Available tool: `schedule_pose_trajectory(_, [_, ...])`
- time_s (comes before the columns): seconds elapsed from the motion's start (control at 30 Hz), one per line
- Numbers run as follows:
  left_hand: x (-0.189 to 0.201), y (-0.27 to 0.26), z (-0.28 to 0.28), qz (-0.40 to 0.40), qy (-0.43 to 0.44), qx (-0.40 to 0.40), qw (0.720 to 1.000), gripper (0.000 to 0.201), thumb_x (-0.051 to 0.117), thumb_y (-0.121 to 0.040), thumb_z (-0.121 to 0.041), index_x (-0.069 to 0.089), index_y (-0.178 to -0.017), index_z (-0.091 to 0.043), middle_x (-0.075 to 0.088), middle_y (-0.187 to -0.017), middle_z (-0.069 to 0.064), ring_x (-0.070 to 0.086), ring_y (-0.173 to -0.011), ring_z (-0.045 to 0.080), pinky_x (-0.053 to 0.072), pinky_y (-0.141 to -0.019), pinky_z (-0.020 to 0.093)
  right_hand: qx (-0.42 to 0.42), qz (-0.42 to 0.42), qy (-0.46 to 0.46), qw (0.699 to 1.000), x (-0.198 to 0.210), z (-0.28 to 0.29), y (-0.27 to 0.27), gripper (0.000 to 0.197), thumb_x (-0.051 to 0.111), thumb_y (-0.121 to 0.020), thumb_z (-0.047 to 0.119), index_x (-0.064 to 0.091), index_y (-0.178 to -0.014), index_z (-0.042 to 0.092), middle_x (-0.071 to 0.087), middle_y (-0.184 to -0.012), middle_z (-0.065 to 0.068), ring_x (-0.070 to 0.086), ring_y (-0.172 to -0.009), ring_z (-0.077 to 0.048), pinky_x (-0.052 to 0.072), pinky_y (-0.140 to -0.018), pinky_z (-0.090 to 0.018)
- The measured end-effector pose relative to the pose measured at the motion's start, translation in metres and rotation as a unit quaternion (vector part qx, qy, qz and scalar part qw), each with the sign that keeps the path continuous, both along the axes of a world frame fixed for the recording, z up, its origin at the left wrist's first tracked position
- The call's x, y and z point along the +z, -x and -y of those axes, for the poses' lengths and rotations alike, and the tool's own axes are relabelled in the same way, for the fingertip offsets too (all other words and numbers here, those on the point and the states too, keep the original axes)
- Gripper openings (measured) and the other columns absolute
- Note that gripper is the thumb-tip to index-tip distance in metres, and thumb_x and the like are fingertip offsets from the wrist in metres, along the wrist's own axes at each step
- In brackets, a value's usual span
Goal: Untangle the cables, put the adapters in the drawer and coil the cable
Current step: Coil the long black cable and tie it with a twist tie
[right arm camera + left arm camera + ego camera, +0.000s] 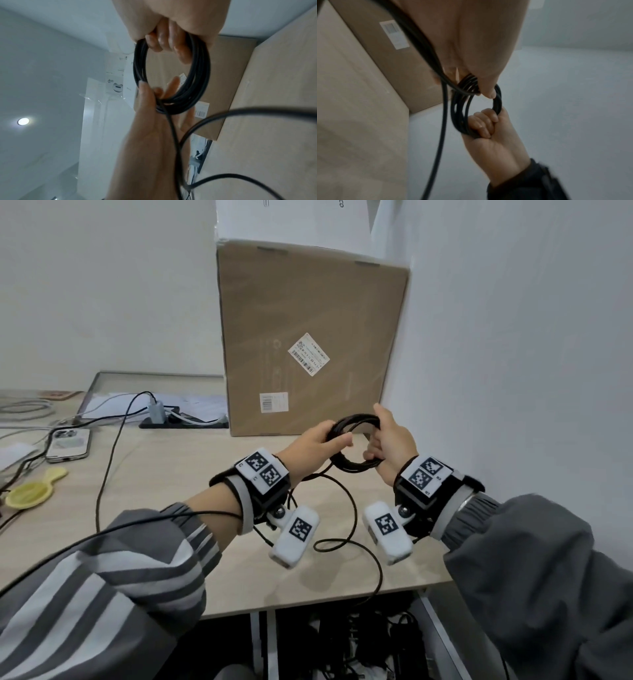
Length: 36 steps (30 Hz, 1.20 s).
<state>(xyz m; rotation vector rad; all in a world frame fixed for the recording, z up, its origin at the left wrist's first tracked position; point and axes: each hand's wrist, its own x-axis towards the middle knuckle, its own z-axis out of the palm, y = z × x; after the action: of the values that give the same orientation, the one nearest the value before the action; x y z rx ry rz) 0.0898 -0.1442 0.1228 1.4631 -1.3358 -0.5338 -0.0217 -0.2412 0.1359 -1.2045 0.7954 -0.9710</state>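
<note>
The black cable (354, 441) is gathered into a coil of several turns held up above the tabletop (178, 474), its loose tail trailing down in loops across the surface and over the near edge. The left hand (317, 441) pinches one side of the coil between thumb and fingers while the right hand (390, 441) has its fingers curled round the opposite side. It looks light and springy, likely to uncoil if released, so grip across all turns; a cardboard box (308, 337) stands behind.
</note>
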Motion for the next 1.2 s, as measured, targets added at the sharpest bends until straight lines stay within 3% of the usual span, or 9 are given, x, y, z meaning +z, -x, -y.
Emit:
schedule_pose_trajectory(0.17, [-0.015,0.008,0.007,-0.133,-0.071,0.04,0.988,0.046,0.047,-0.095,-0.047,0.047,-0.117,-0.006,0.061,-0.099,0.001,0.066,-0.095,0.016,0.051,-0.079,0.026,-0.044,0.032,-0.003,0.999,0.005,-0.01,-0.004,0.039,0.054,-0.09,0.038,0.039,-0.062,0.016,0.025,-0.046,0.004,0.021,-0.037,-0.013,0.028,-0.044,-0.026])
schedule_pose_trajectory(0.33, [-0.011,0.012,0.016,-0.222,0.022,0.057,0.973,0.028,0.039,-0.102,-0.021,0.057,-0.092,-0.002,0.066,-0.083,0.014,0.066,-0.081,0.025,0.052,-0.087,0.039,0.015,0.099,-0.045,0.994,-0.003,-0.015,-0.009,0.038,0.047,-0.096,0.034,0.033,-0.066,0.017,0.021,-0.053,0.003,0.019,-0.04,-0.011,0.022,-0.041,-0.023])
schedule_pose_trajectory(0.43, [-0.013,0.01,0.018,-0.165,0.03,0.086,0.982,0.018,0.043,-0.1,-0.021,0.047,-0.106,-0.004,0.063,-0.08,0.007,0.061,-0.073,0.016,0.05,-0.079,0.036,0.026,0.076,-0.032,0.996,-0.006,-0.016,-0.007,0.04,0.043,-0.097,0.036,0.033,-0.064,0.017,0.023,-0.052,0.001,0.021,-0.04,-0.012,0.031,-0.042,-0.022])
schedule_pose_trajectory(0.53, [-0.016,0.012,0.013,-0.056,-0.002,0.074,0.996,0.051,0.058,-0.093,-0.024,0.03,-0.134,-0.013,0.056,-0.092,0.001,0.056,-0.08,0.01,0.049,-0.078,0.026,-0.011,0.05,-0.008,0.999,-0.01,-0.012,-0.004,0.04,0.046,-0.096,0.039,0.036,-0.064,0.016,0.022,-0.052,0.002,0.018,-0.04,-0.011,0.029,-0.043,-0.022])
schedule_pose_trajectory(0.67, [-0.016,0.011,0.011,0.061,0.011,0.092,0.994,0.054,0.053,-0.094,-0.013,0.026,-0.141,-0.011,0.059,-0.092,0.006,0.06,-0.084,0.021,0.049,-0.079,0.032,-0.017,0.045,-0.016,0.999,-0.015,-0.01,-0.005,0.039,0.045,-0.096,0.039,0.035,-0.066,0.017,0.022,-0.054,0.002,0.015,-0.039,-0.012,0.029,-0.045,-0.025])
schedule_pose_trajectory(0.8, [-0.011,0.009,0.015,0.073,0.0,0.096,0.993,0.017,0.041,-0.1,-0.019,0.048,-0.112,-0.009,0.061,-0.081,0.002,0.059,-0.078,0.02,0.049,-0.077,0.035,-0.02,0.035,-0.03,0.999,-0.017,-0.005,-0.005,0.038,0.044,-0.097,0.037,0.036,-0.066,0.016,0.026,-0.055,0.001,0.016,-0.035,-0.012,0.031,-0.047,-0.026])
schedule_pose_trajectory(0.97, [-0.013,0.011,0.015,-0.132,-0.014,0.039,0.99,0.019,0.037,-0.102,-0.016,0.05,-0.091,-0.009,0.057,-0.073,0.006,0.059,-0.07,0.019,0.046,-0.068,0.034,0.02,0.019,-0.027,0.999,-0.025,-0.001,-0.003,0.046,0.042,-0.098,0.04,0.034,-0.06,0.016,0.026,-0.05,0.0,0.024,-0.039,-0.015,0.033,-0.05,-0.027])
schedule_pose_trajectory(1.1, [-0.019,0.01,0.016,-0.033,-0.02,0.06,0.997,0.024,0.035,-0.102,-0.019,0.043,-0.08,-0.013,0.052,-0.068,0.004,0.054,-0.061,0.015,0.047,-0.066,0.033,0.063,-0.125,0.059,0.988,-0.023,0.007,0.005,0.051,0.035,-0.1,0.043,0.053,-0.067,0.009,0.052,-0.059,-0.007,0.054,-0.056,-0.025,0.045,-0.06,-0.029])
schedule_pose_trajectory(1.2, [-0.016,0.012,0.016,0.083,-0.046,0.056,0.994,0.023,0.035,-0.102,-0.02,0.042,-0.081,-0.015,0.05,-0.067,0.0,0.049,-0.056,0.011,0.039,-0.054,0.023,0.072,-0.259,0.258,0.928,-0.009,0.012,0.005,0.059,0.031,-0.095,0.056,0.063,-0.075,0.011,0.07,-0.069,-0.007,0.065,-0.069,-0.019,0.047,-0.072,-0.034])
